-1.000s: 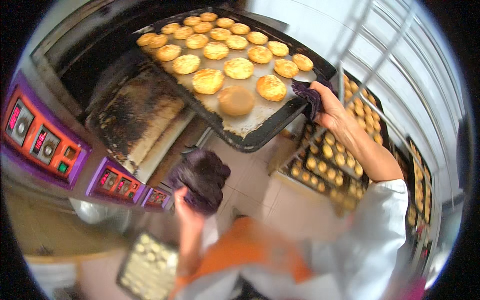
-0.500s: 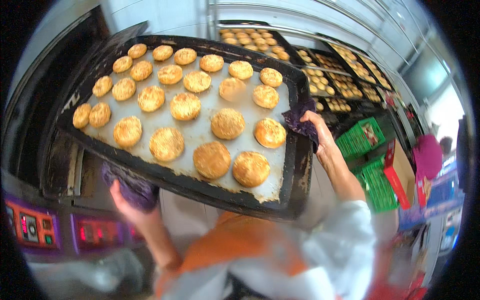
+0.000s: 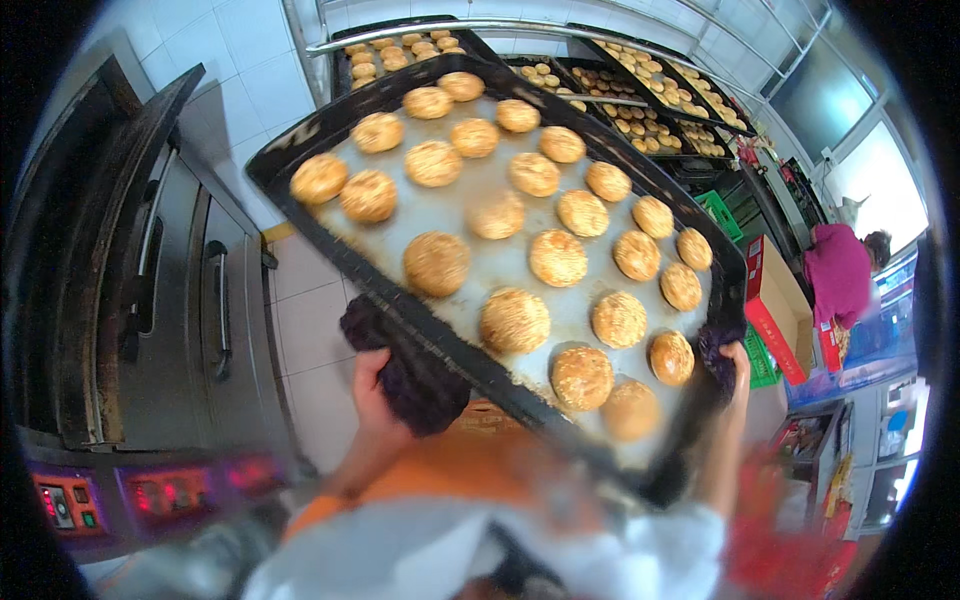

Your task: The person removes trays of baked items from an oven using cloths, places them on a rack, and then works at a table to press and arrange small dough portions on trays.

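A large black rectangular metal baking tray (image 3: 480, 382), lined with pale sheet and dotted with round golden-brown pastries (image 3: 515, 320), is held tilted at mid-view. The left hand (image 3: 375, 405) grasps a dark purple cloth (image 3: 420, 380) against the tray's near long edge; the right hand (image 3: 737, 375) grips the right rim through another purple cloth (image 3: 718, 352). Pale tiled floor (image 3: 320, 330) separates the tray from the dark, grey-doored oven (image 3: 205, 300) at left. The far edge overlaps, in view, a silvery metal rack (image 3: 480, 25) of loaded trays. Half a second ago, the tray's left end overlapped the oven front; now it appears turned toward the rack, apart from the oven
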Demonstrator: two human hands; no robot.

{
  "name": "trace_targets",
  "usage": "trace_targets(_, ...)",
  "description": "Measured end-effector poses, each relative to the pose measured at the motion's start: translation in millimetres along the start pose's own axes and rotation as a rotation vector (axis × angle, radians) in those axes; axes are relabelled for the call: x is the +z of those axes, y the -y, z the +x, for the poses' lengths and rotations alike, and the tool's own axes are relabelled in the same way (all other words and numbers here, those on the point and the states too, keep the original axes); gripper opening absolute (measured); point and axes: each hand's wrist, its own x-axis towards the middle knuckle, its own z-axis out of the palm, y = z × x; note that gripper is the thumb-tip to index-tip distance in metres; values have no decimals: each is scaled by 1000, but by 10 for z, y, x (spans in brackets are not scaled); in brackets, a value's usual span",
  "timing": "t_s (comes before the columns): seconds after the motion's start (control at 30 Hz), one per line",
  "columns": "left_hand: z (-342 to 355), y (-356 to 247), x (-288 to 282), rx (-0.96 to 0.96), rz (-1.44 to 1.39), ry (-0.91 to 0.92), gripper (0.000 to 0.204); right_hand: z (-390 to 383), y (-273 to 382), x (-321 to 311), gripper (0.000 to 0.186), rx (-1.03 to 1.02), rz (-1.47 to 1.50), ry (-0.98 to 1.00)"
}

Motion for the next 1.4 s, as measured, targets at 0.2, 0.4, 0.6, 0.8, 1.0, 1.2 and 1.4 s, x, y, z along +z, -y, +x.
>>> trace_targets(0.2,1152,613,306,-203,70,101,40,399,-111,-907,28,33,133,-46)
trace_targets(0.4,2356,1041,523,-398,84,204,34,1048,-449,-1149,33,96,302,-27)
trace_targets(0.6,3591,1428,610,-327,244,40,27,1732,-574,-651,36,120,298,-94)
trace_targets(0.8,4581,1463,184,-419,153,41,31,2328,-870,87,40,12,179,-168)
trace_targets(1.0,5029,1393,-53,-405,181,-200,32,2839,-978,1455,32,64,243,-305)
trace_targets(1.2,4885,1206,-613,-623,193,-312,40,3983,-970,2491,18,111,518,-210)
trace_targets(1.4,4479,1194,-786,-617,157,-388,46,4857,-927,2742,23,48,567,-40)
